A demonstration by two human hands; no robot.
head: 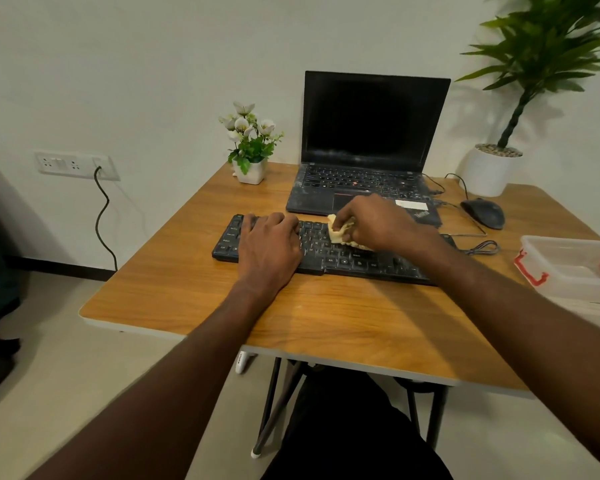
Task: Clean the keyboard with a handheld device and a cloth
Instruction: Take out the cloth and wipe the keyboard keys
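1. On the desk [194,292], straight ahead of the person, lies the keyboard [329,249]; its long axis runs left to right, the right end sitting a little nearer the person than the left.
2. The left hand [269,242] rests flat on the left part of the keys, fingers laid out and gripping nothing; it looks to be steadying the board.
3. The right hand [378,221] is bunched around a yellow cloth [336,232], fingers curled on it, pressing it onto the keys around the middle of the board; the two hands are near each other but apart.
4. The relation that matters: the unwiped run of keys lies along that long axis, to the right of the cloth, so the right hand is the nearer one for it; the stretch under the left hand would need that hand lifted first (a judgement, not something shown).
5. No handheld device is in view in either hand; the wiping step seems to be the one under way.
6. At the right edge sits a clear tub [568,268] with a red clip; its contents are too blurred to name.
7. Behind the keyboard stand a laptop [371,143], a mouse [484,213] and a small flowerpot [250,169].
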